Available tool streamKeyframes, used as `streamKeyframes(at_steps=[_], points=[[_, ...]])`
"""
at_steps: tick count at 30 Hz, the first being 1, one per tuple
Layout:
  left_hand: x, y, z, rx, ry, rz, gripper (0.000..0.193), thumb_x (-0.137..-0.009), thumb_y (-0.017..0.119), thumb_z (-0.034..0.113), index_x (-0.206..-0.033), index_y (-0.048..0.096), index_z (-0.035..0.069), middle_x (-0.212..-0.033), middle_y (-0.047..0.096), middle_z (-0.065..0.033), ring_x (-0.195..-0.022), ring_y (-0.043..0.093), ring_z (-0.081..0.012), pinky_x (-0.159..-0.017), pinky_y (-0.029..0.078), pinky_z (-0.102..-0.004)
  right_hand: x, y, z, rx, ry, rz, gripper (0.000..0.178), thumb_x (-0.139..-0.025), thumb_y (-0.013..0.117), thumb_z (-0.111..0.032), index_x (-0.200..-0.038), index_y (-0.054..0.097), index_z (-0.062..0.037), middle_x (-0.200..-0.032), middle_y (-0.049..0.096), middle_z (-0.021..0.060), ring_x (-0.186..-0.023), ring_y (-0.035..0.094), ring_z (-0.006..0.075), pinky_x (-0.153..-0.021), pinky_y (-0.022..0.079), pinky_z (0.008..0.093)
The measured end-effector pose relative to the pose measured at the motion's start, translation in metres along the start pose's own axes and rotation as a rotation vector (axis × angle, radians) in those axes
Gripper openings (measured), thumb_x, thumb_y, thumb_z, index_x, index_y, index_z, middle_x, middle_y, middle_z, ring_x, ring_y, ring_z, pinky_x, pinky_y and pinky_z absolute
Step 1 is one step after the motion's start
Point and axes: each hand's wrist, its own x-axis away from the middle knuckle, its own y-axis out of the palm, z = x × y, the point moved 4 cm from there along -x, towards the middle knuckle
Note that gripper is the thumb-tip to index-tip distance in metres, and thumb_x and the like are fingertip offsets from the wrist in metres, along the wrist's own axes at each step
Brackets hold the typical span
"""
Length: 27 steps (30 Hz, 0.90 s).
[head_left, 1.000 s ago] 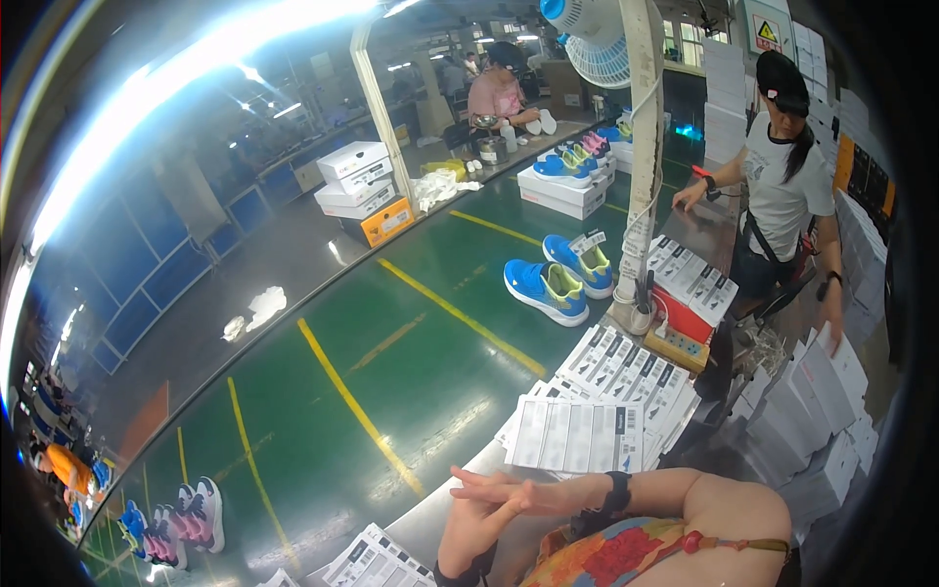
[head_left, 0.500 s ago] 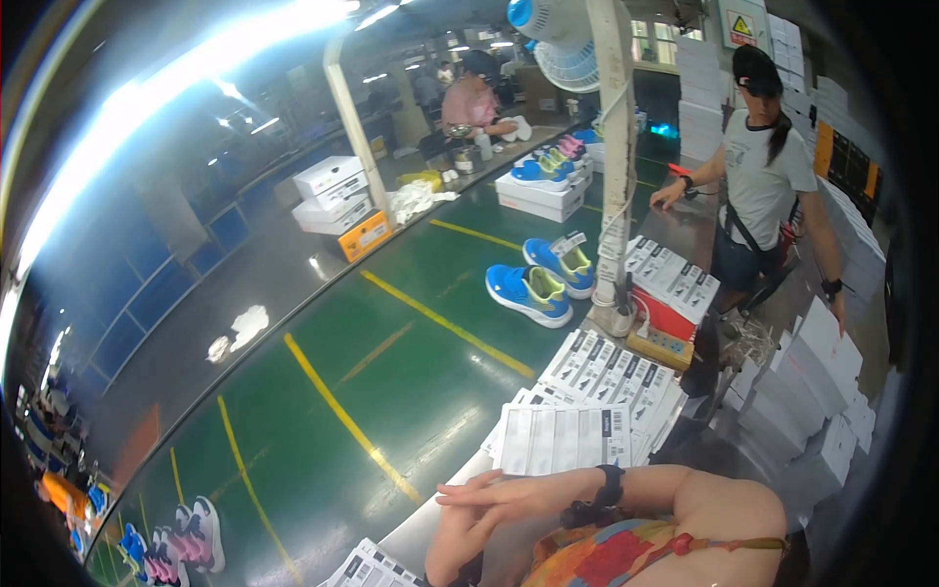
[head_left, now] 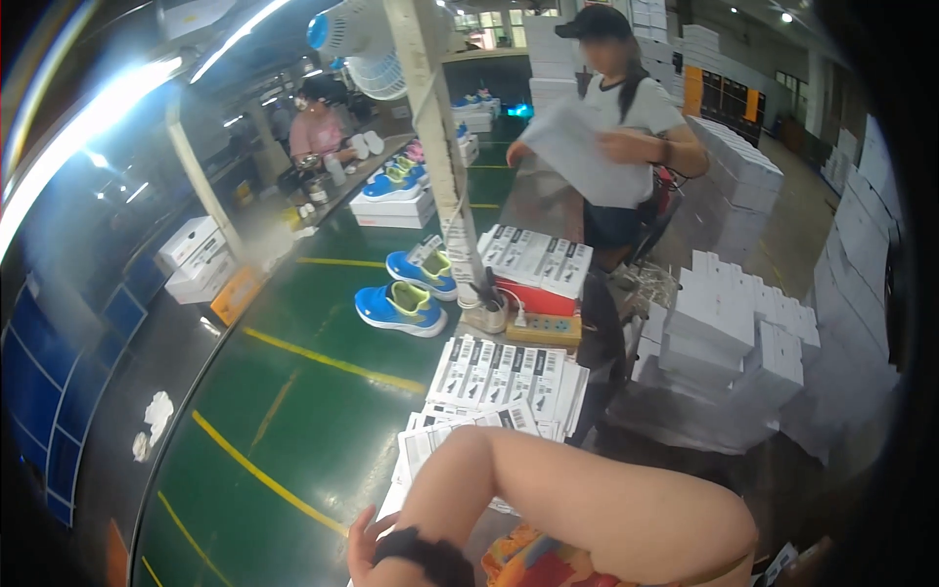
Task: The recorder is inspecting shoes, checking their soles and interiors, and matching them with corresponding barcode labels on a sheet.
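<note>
My right forearm (head_left: 430, 489) bends down across the lower middle, with a black band round its wrist. The right hand runs to the lower edge and is mostly cut off, so its fingers cannot be made out. Next to that wrist, the slightly spread fingers of what seems to be my left hand (head_left: 361, 540) show, with nothing seen in them. Just beyond the arm lie loose stacks of white printed label sheets (head_left: 494, 377), partly covered by it. A pair of blue sneakers (head_left: 399, 309) with lime lining stands farther off on the green table (head_left: 313, 421).
A white post (head_left: 445, 147) rises from the table beside a power strip (head_left: 543, 331) and a red box (head_left: 538, 295) topped with sheets. Across the right side a co-worker (head_left: 626, 117) holds a white sheet. White boxes (head_left: 709, 313) are piled at right. Another person (head_left: 318, 127) sits far back.
My view has turned right. My hands, crossed flat before, have dropped toward the lower edge and the right arm is bent. The co-worker has lifted a white sheet between both hands.
</note>
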Motion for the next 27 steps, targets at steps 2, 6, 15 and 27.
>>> streamKeyframes(at_steps=[2, 6, 15, 27], points=[[0.003, -0.017, -0.013, -0.026, -0.139, 0.100, 0.069, -0.074, 0.068, 0.008, -0.135, 0.036, 0.004, -0.118, 0.056, -0.0228, -0.110, 0.056, -0.0326, -0.093, 0.045, -0.0436, 0.000, 0.003, 0.002, 0.025, -0.011, 0.010, 0.035, -0.084, 0.069, -0.025, -0.101, 0.058, 0.0035, -0.079, 0.061, 0.0057, -0.074, 0.056, 0.0057, -0.060, 0.045, 0.0205], [0.005, -0.037, -0.021, 0.021, -0.052, 0.001, 0.079, -0.069, 0.074, 0.014, -0.137, 0.035, 0.004, -0.119, 0.054, -0.0244, -0.110, 0.056, -0.0320, -0.092, 0.045, -0.0413, -0.002, 0.004, 0.009, 0.062, -0.026, 0.033, 0.033, -0.084, 0.069, -0.024, -0.099, 0.058, 0.0033, -0.078, 0.061, 0.0053, -0.073, 0.056, 0.0060, -0.060, 0.045, 0.0206], [0.012, -0.011, 0.004, -0.170, 0.033, -0.067, 0.062, -0.082, 0.064, 0.017, -0.134, 0.036, -0.002, -0.120, 0.053, -0.0249, -0.104, 0.059, -0.0292, -0.090, 0.046, -0.0391, -0.001, -0.008, 0.022, 0.093, -0.005, 0.062, 0.029, -0.084, 0.069, -0.022, -0.093, 0.058, 0.0029, -0.074, 0.060, 0.0044, -0.070, 0.056, 0.0066, -0.059, 0.044, 0.0210], [0.006, -0.004, -0.006, -0.309, -0.131, 0.024, 0.042, -0.090, 0.052, 0.018, -0.128, 0.045, 0.002, -0.116, 0.057, -0.0211, -0.105, 0.058, -0.0270, -0.091, 0.044, -0.0364, 0.003, -0.015, 0.039, 0.128, 0.028, 0.133, 0.024, -0.084, 0.068, -0.019, -0.086, 0.058, 0.0022, -0.070, 0.060, 0.0032, -0.066, 0.056, 0.0073, -0.057, 0.044, 0.0214]])
